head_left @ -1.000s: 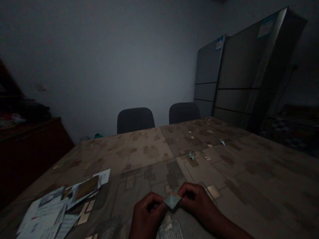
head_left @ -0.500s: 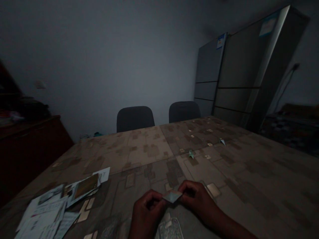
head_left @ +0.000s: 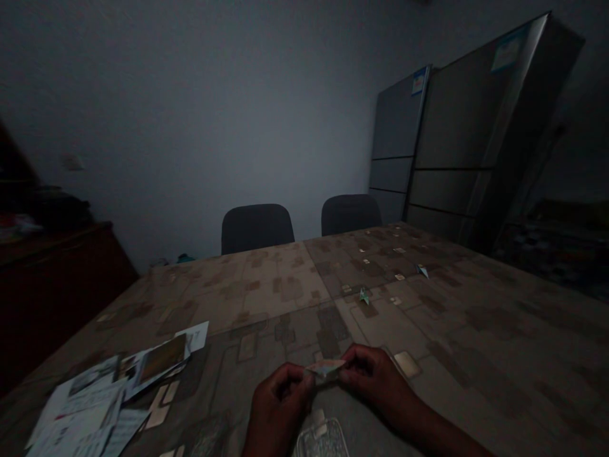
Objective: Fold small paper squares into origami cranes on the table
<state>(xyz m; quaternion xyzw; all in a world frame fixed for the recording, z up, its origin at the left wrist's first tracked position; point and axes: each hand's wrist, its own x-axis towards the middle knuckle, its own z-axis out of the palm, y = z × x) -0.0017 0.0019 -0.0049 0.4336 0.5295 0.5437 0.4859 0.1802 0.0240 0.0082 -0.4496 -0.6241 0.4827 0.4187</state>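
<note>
Between my hands, just above the near part of the table, is a small folded piece of paper (head_left: 325, 367), pale with a pinkish upper edge. My left hand (head_left: 281, 401) pinches its left corner between thumb and fingers. On the other side, my right hand (head_left: 373, 376) pinches the right corner in the same way. Farther off on the cloth stands a small green folded-paper figure (head_left: 364, 296). Another small folded paper piece (head_left: 422, 271), whitish and dark, lies beyond it to the right.
A patterned cloth covers the table (head_left: 266, 279). Loose printed papers (head_left: 80, 406) and a brownish picture card (head_left: 164, 362) lie at the near left. Two dark chairs (head_left: 257, 227) stand along the far edge. Tall grey refrigerators (head_left: 451, 127) rise at the back right. The room is dim.
The folded paper has tilted between my fingers, so its pinkish upper edge now shows and its pointed lower face shows less. Both hands keep their hold in nearly the same place.
</note>
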